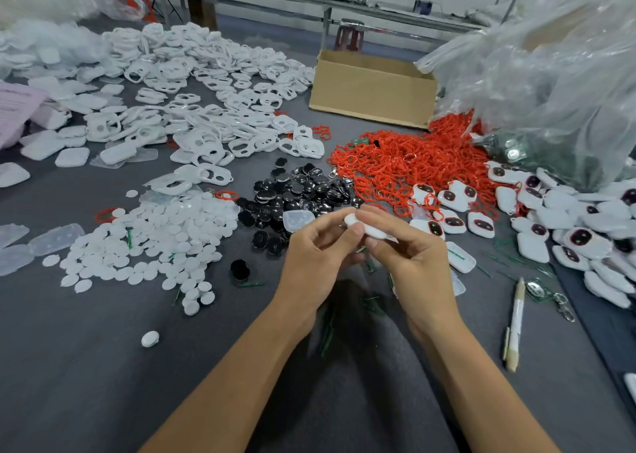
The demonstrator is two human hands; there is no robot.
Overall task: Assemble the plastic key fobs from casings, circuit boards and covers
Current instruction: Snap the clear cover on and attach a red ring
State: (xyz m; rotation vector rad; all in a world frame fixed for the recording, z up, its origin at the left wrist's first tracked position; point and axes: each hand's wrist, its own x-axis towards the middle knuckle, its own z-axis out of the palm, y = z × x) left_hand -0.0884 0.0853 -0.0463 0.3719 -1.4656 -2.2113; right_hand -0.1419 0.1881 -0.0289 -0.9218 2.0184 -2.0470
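**Item in hand: one white fob piece, held by both hands above the worktop**

Head view (sole view). I log the following.

1. White fob piece (365, 228): held in the air above the grey worktop (103, 366), at centre frame, on my side of the black circuit boards (299, 194). Its long axis is tilted, running from upper left down to lower right.
2. Left hand (318, 249): thumb and forefinger pinch the upper-left end of the piece.
3. Right hand (414, 263): fingers curl round the lower-right end. It covers more of the piece than the left does.
4. Deciding relation: the piece lies between the two hands and touches both, so neither hand needs to reach. I judge the step to be pressing the parts closed, squeezing across the short axis. I cannot tell whether a board sits inside.
5. Stock: white casings (206, 115) far left; round white covers (155, 239) near left; red rings (395, 163) beyond the right hand; finished fobs (568, 235) at right, nearer the right hand, where I expect this one to go.
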